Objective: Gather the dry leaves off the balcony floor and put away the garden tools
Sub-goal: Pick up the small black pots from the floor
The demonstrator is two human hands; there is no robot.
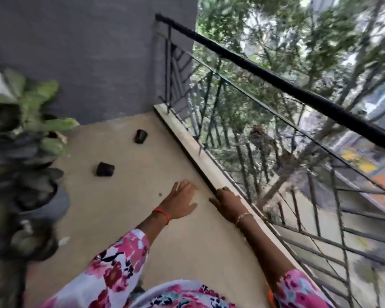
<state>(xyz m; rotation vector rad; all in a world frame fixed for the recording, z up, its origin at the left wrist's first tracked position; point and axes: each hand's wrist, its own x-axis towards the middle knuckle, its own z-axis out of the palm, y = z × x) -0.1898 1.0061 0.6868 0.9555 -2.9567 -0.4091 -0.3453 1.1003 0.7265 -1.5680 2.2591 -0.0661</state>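
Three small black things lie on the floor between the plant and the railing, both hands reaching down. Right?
Not three: the head view shows two, the farther black object and the nearer black object. The rest holds: they lie on the floor between the plant and the railing, with the left hand and right hand reaching down.

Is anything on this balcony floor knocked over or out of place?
Two small black pots lie loose on the floor, the far pot and the near pot, both seemingly tipped on their sides.
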